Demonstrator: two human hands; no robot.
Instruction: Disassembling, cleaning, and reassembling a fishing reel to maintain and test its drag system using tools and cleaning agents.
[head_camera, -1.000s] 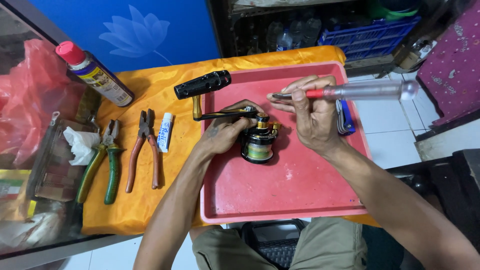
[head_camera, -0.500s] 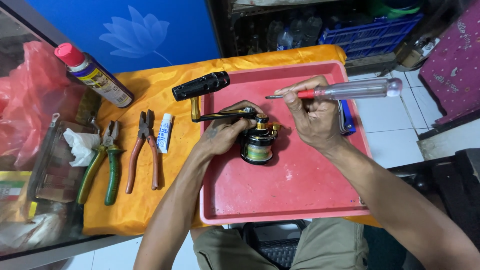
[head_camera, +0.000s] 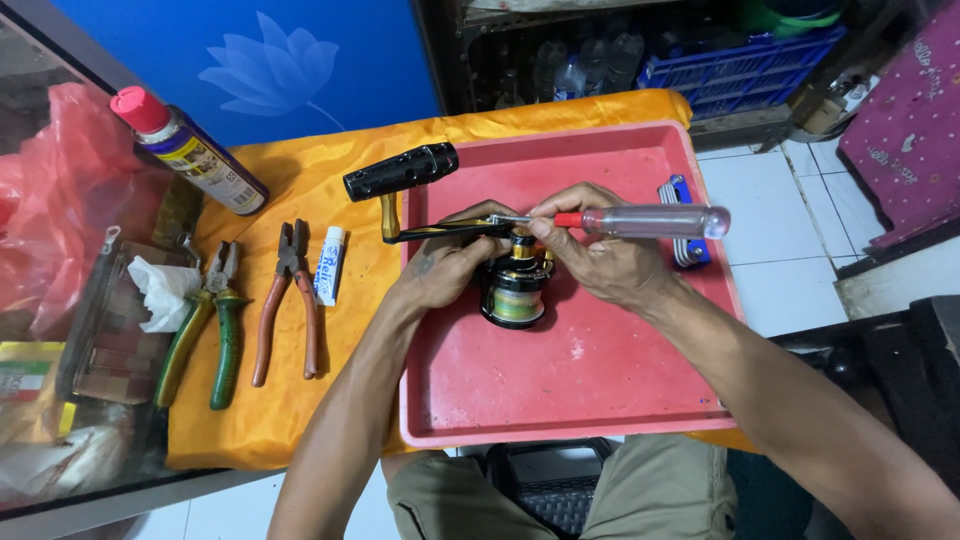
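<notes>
Head view shows our left hand (head_camera: 445, 270) clasping the compact black-and-gold metal fishing reel (head_camera: 515, 285) on the red plastic tray (head_camera: 560, 400), our right hand (head_camera: 600, 262) pinching the clear-handled screwdriver (head_camera: 640, 221); it looks rigid, dense, best gripped by its body.

On a red tray (head_camera: 600, 400), the left hand (head_camera: 445, 270) grips a fishing reel (head_camera: 517, 290) whose crank with a black knob (head_camera: 400, 172) juts over the tray's left rim. The right hand (head_camera: 600, 262) holds a screwdriver (head_camera: 640, 221) with a clear handle level, its tip at the top of the reel. The tray sits on a desk draped in orange cloth (head_camera: 300, 400). Left of it lie a small white tube (head_camera: 329, 264), red-handled pliers (head_camera: 285, 300), green-handled pliers (head_camera: 205, 325) and a spray can (head_camera: 190, 150).
</notes>
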